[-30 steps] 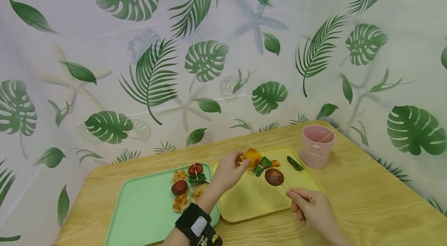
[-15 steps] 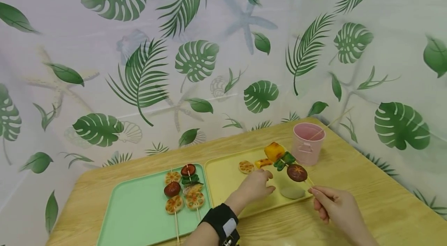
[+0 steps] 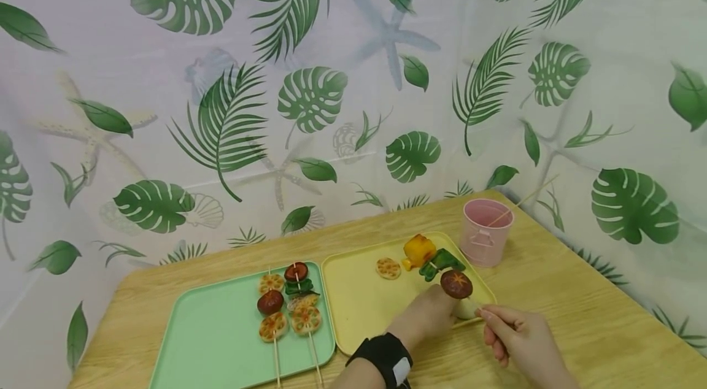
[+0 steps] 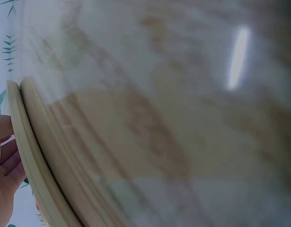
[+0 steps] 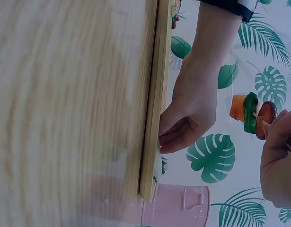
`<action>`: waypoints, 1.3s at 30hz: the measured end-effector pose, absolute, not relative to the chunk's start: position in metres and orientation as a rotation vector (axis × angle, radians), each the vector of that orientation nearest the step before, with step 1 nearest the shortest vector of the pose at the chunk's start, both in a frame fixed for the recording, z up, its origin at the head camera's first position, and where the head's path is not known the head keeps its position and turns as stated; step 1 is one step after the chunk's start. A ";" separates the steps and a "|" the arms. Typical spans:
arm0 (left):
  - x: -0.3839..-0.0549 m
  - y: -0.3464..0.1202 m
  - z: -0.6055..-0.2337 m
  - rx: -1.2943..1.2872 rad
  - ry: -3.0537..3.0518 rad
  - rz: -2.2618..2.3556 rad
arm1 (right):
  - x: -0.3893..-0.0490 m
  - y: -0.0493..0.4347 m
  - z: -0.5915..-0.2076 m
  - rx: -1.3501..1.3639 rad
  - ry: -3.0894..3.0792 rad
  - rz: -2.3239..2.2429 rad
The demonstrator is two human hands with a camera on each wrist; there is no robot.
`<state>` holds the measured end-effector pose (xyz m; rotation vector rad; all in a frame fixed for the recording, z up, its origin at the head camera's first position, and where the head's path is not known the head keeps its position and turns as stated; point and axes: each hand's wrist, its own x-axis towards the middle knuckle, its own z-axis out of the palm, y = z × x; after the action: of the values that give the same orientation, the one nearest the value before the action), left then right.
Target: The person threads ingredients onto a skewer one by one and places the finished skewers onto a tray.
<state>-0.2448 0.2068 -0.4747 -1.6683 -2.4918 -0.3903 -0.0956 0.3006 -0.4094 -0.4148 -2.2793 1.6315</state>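
Observation:
My right hand [image 3: 519, 337] pinches the lower end of a skewer [image 5: 256, 113]. Threaded on it are a brown mushroom [image 3: 456, 285], green pepper pieces [image 3: 442, 263] and a yellow-orange chunk [image 3: 418, 250]. It is held above the yellow tray [image 3: 364, 303]. Behind the mushroom my left hand [image 3: 426, 317] reaches low over the tray's near right side, right at a pale oval piece [image 3: 466, 308]. In the right wrist view the left fingers [image 5: 176, 137] bend downward, their tips hidden behind the tray rim; I cannot tell whether they grip the piece.
A round lotus root slice [image 3: 388, 268] lies on the yellow tray. On the adjoining green tray [image 3: 210, 334] rest two loaded skewers [image 3: 272, 303], their sticks pointing toward me. A pink bucket [image 3: 486, 232] with a thin stick [image 3: 525, 199] stands behind the yellow tray's right corner.
My left hand first let go of the yellow-orange chunk at the skewer's top, then moved right and down to the pale piece. The right hand lifted the skewer right, then lowered it slightly leftward.

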 end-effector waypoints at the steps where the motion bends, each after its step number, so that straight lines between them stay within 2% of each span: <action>1: -0.244 0.208 -0.476 -1.657 -2.493 -0.401 | -0.096 0.300 -0.410 -0.405 -2.274 1.628; 14: -0.246 0.208 -0.475 -1.523 -2.663 -0.425 | -0.093 0.298 -0.412 -0.427 -2.303 1.657; 18: -0.252 0.191 -0.473 -1.447 -2.745 -0.695 | -0.093 0.299 -0.410 -0.472 -2.328 1.657; 25: -0.265 0.143 -0.448 -1.307 -2.745 -1.197 | -0.095 0.299 -0.410 -0.418 -2.307 1.624; 31: -0.276 0.083 -0.427 -1.015 -2.790 -1.526 | -0.102 0.288 -0.410 -0.355 -2.335 1.639; 39: -0.297 0.008 -0.416 -0.745 -2.786 -1.502 | -0.112 0.273 -0.413 -0.207 -2.426 1.758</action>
<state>-0.2974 0.0081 -0.4157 -0.7446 -2.7862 -1.5025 -0.1123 0.2733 -0.4132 -0.2068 -2.4258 1.7584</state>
